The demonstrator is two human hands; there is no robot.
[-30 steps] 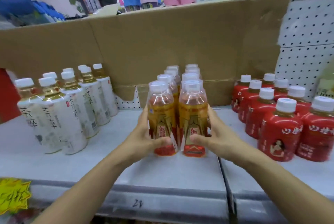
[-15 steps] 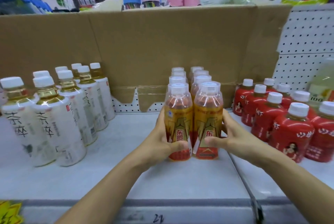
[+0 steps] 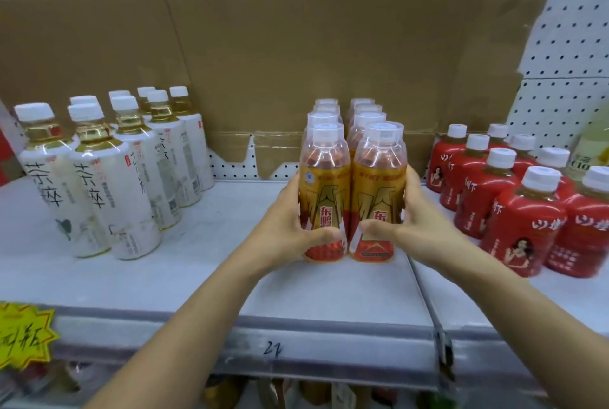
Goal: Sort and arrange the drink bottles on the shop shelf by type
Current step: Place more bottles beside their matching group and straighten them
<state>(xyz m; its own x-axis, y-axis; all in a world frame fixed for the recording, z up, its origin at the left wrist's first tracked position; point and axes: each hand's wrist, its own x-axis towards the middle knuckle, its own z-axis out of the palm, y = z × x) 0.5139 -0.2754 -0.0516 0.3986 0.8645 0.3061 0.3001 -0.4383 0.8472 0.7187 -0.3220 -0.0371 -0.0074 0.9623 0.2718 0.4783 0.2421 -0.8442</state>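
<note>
White tea bottles [image 3: 108,178]: upright group at the left of the shelf [image 3: 204,263].
Left hand [image 3: 283,227]: curled round the front left orange bottle [image 3: 324,191], thumb across its label.
Orange rows [image 3: 364,113]: two, in the middle of the shelf; the front pair touches.
Right hand [image 3: 418,227]: curled round the front right orange bottle [image 3: 379,191].
Red bottles [image 3: 514,207]: upright group at the right.

Front pair clasped on the shelf [image 3: 197,276].
The left hand [image 3: 283,230] grips the left orange bottle [image 3: 324,191], the right hand [image 3: 418,227] the right orange bottle [image 3: 379,191]; white tea bottles [image 3: 99,178] at nine o'clock, red bottles [image 3: 514,207] at three.
</note>
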